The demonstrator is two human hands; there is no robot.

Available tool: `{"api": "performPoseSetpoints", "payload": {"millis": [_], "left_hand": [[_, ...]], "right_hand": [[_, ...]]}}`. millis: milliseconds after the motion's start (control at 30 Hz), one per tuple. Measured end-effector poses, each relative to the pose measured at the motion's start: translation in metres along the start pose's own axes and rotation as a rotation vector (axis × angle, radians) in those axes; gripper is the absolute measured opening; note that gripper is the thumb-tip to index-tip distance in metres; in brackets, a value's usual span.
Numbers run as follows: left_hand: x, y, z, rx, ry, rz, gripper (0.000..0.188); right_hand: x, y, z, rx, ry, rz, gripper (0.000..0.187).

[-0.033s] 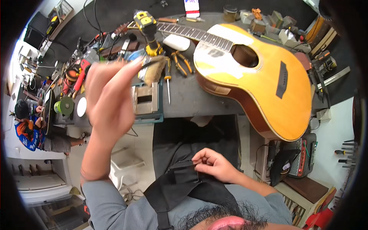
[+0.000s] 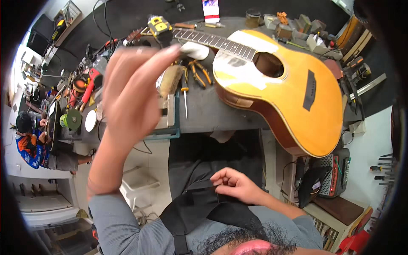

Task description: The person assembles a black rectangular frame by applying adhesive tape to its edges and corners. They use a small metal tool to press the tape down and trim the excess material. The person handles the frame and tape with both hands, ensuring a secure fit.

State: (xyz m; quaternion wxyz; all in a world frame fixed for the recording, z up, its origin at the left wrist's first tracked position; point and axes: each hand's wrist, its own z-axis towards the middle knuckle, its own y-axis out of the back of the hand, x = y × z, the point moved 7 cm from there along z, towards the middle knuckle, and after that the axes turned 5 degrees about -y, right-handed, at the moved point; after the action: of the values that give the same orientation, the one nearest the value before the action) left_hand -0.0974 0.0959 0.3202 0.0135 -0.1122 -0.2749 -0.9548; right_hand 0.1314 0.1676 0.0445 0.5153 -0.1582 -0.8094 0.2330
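My left hand [image 2: 134, 93] is raised above the near edge of the bench, left of the guitar. Its fingers are bent and smeared by motion, so I cannot make out whether they hold anything. Close to my chest, my right hand [image 2: 238, 185] is curled in front of the black apron [image 2: 195, 195], thumb near the fingertips. A thin line shows below those fingers, too fine to name. On the bench lies an acoustic guitar [image 2: 293, 110] with a yellow-orange top, its neck pointing to the far left. Partly behind my left hand is a wide-bristled brush [image 2: 171, 80].
A screwdriver [image 2: 185, 91], pliers [image 2: 199, 73] and a yellow drill [image 2: 160, 27] lie between my left hand and the guitar. Small boxes [image 2: 284, 32] stand at the far right. A green round container [image 2: 71, 119] sits left. Another person [image 2: 32, 140] works at far left.
My left hand has shifted slightly up and to the right, over the drill's lower part. My right hand has hardly moved.
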Motion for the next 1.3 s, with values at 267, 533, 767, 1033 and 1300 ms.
{"api": "performPoseSetpoints", "payload": {"millis": [267,533,767,1033,1300], "left_hand": [[0.176,-0.227,0.083,0.396,0.448,0.083,0.025],[0.238,-0.391,0.011,0.885,0.734,0.122,0.03],[0.292,-0.44,-0.02,1.107,0.708,0.13,0.033],[0.146,-0.26,0.075,0.232,0.453,-0.182,0.028],[-0.071,-0.086,-0.074,0.283,0.785,-0.964,0.022]], "right_hand": [[-0.005,0.022,-0.031,-0.033,-0.056,0.084,0.01],[0.014,0.056,-0.042,-0.247,0.116,0.106,0.015],[0.029,0.07,-0.025,-0.338,0.103,0.003,0.019],[0.045,0.088,-0.018,-0.369,0.348,-0.093,0.028],[0.07,0.053,-0.012,-0.242,0.332,-0.312,0.022]]}}
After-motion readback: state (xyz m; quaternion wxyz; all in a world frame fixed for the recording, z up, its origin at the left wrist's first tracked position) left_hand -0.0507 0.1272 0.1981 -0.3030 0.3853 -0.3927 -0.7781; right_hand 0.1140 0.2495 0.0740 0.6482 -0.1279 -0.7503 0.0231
